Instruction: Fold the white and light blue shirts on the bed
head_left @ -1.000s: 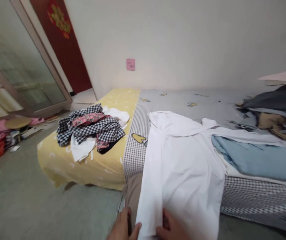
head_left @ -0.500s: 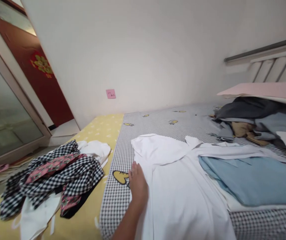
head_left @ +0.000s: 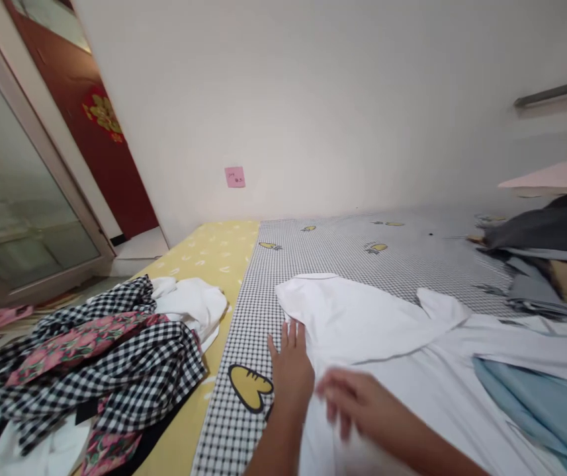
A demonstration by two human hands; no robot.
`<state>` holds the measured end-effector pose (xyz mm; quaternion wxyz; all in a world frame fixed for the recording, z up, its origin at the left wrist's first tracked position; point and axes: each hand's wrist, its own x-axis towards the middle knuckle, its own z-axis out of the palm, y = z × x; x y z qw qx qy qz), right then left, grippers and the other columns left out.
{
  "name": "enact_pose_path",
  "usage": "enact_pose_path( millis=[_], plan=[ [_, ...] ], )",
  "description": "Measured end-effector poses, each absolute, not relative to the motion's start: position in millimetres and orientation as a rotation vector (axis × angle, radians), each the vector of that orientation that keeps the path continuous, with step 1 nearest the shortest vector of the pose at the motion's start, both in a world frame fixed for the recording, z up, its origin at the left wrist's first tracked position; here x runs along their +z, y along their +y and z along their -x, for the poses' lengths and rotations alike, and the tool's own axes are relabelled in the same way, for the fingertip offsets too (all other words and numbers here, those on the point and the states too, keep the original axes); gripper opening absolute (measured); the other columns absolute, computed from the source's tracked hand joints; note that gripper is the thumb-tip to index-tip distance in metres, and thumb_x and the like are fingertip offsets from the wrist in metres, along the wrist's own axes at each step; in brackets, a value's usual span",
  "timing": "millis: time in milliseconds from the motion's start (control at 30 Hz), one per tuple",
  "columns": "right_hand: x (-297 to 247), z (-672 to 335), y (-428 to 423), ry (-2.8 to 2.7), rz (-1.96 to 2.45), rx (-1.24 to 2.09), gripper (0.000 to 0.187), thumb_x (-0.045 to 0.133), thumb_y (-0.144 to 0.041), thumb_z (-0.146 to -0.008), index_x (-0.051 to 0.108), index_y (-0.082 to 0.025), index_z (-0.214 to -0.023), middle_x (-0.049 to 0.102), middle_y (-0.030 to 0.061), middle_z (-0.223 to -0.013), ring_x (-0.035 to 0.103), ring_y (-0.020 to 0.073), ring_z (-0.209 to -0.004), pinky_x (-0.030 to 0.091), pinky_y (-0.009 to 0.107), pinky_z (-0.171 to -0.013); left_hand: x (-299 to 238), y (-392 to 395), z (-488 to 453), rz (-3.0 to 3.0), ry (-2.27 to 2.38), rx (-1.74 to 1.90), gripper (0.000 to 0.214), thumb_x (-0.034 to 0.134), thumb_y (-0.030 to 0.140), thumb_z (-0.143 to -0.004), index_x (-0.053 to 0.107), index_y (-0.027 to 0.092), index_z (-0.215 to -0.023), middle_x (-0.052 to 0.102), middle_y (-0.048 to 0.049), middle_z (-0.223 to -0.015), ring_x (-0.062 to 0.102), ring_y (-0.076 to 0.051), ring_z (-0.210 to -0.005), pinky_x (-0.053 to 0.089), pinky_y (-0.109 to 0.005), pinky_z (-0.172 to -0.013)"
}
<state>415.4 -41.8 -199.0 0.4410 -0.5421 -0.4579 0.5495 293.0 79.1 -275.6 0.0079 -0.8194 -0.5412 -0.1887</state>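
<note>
A white shirt [head_left: 362, 324] lies spread on the black-and-white checked bed sheet [head_left: 337, 248]. My left hand [head_left: 290, 367] rests flat along the shirt's left edge, fingers straight and pointing toward the wall. My right hand [head_left: 357, 400] hovers over the shirt's lower middle, motion-blurred, fingers loosely spread and holding nothing. A folded light blue garment [head_left: 541, 403] lies on the shirt's right side.
A heap of checked, pink floral and white clothes [head_left: 94, 363] sits on the yellow sheet [head_left: 208, 254] to the left. More dark, grey and tan clothes [head_left: 546, 258] are piled at the far right under a pink board [head_left: 556, 177]. A glass door [head_left: 15, 192] stands left.
My left hand has moved from the shirt's hem up along its left side. My right hand has come back into view over the shirt. The view shifted closer to the bed.
</note>
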Motion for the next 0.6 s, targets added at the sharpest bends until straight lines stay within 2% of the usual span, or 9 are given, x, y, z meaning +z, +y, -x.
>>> enact_pose_path(
  millis=[33, 100, 167, 233, 333, 400, 433, 533, 600],
  plan=[
    [-188, -415, -11, -1.303, 1.434, 1.167, 0.014, 0.061, -0.031, -0.088, 0.071, -0.021, -0.089, 0.067, -0.0013, -0.07, 0.062, 0.0158, -0.063, 0.05, 0.032, -0.069, -279, 79, -293, 2.539, -1.692, -0.607, 0.068, 0.031, 0.007, -0.09, 0.031, 0.023, -0.156, 0.029, -0.0053, -0.165, 0.023, -0.027, -0.154, 0.013, -0.067, -0.124],
    [-166, -409, 47, -1.49, 1.52, 0.704, 0.019, 0.053, -0.029, -0.089, 0.07, -0.022, -0.095, 0.073, 0.0045, -0.096, 0.066, 0.0207, -0.09, 0.048, 0.037, -0.087, -283, 78, -294, 2.508, -1.706, -0.612, 0.066, 0.031, 0.009, -0.091, 0.032, 0.024, -0.156, 0.03, -0.0051, -0.165, 0.023, -0.028, -0.154, 0.014, -0.065, -0.125],
    [-150, -394, 95, -1.628, 1.612, 0.359, 0.03, 0.051, -0.031, -0.091, 0.066, -0.023, -0.115, 0.067, 0.0091, -0.128, 0.058, 0.0254, -0.119, 0.039, 0.044, -0.102, -285, 77, -295, 2.486, -1.735, -0.611, 0.065, 0.033, 0.01, -0.092, 0.033, 0.023, -0.156, 0.032, -0.0059, -0.164, 0.023, -0.029, -0.154, 0.016, -0.064, -0.125],
    [-144, -380, 134, -1.731, 1.746, 0.201, 0.04, 0.055, -0.039, -0.091, 0.06, -0.024, -0.129, 0.059, 0.0111, -0.141, 0.048, 0.0286, -0.132, 0.029, 0.05, -0.11, -286, 76, -296, 2.457, -1.766, -0.632, 0.064, 0.035, 0.012, -0.092, 0.032, 0.021, -0.156, 0.032, -0.0081, -0.164, 0.024, -0.032, -0.154, 0.018, -0.065, -0.124],
    [-148, -374, 175, -1.773, 1.942, 0.257, 0.033, 0.069, -0.043, -0.082, 0.07, -0.022, -0.107, 0.072, 0.0122, -0.114, 0.057, 0.0327, -0.118, 0.026, 0.055, -0.107, -287, 74, -297, 2.394, -1.822, -0.685, 0.06, 0.036, 0.017, -0.094, 0.036, 0.015, -0.154, 0.031, -0.0134, -0.164, 0.026, -0.035, -0.152, 0.019, -0.067, -0.123],
    [-155, -384, 193, -1.731, 1.996, 0.349, 0.022, 0.065, -0.042, -0.085, 0.072, -0.021, -0.086, 0.074, 0.0086, -0.093, 0.063, 0.0292, -0.1, 0.034, 0.051, -0.097, -289, 73, -299, 2.348, -1.846, -0.723, 0.057, 0.037, 0.021, -0.095, 0.039, 0.012, -0.152, 0.033, -0.0178, -0.162, 0.026, -0.036, -0.152, 0.02, -0.066, -0.123],
    [-160, -393, 200, -1.702, 2.007, 0.371, 0.026, 0.058, -0.043, -0.09, 0.071, -0.021, -0.083, 0.074, 0.0067, -0.09, 0.064, 0.0262, -0.094, 0.037, 0.046, -0.092, -289, 72, -301, 2.324, -1.852, -0.74, 0.057, 0.037, 0.022, -0.096, 0.041, 0.01, -0.151, 0.035, -0.02, -0.161, 0.027, -0.037, -0.152, 0.021, -0.066, -0.123],
    [-177, -420, 208, -1.603, 2.042, 0.355, 0.039, 0.039, -0.045, -0.099, 0.071, -0.024, -0.091, 0.073, 0.0025, -0.093, 0.063, 0.0209, -0.09, 0.039, 0.036, -0.081, -290, 72, -304, 2.244, -1.867, -0.785, 0.056, 0.042, 0.023, -0.094, 0.045, 0.007, -0.148, 0.042, -0.0238, -0.156, 0.033, -0.038, -0.149, 0.022, -0.067, -0.121],
    [-189, -430, 208, -1.541, 2.099, 0.305, 0.038, 0.039, -0.044, -0.099, 0.071, -0.024, -0.096, 0.073, 0.0026, -0.094, 0.063, 0.0215, -0.093, 0.038, 0.036, -0.083, -289, 71, -306, 2.174, -1.878, -0.81, 0.058, 0.046, 0.023, -0.093, 0.045, 0.006, -0.148, 0.041, -0.0258, -0.156, 0.035, -0.04, -0.148, 0.024, -0.067, -0.12]
  ],
)
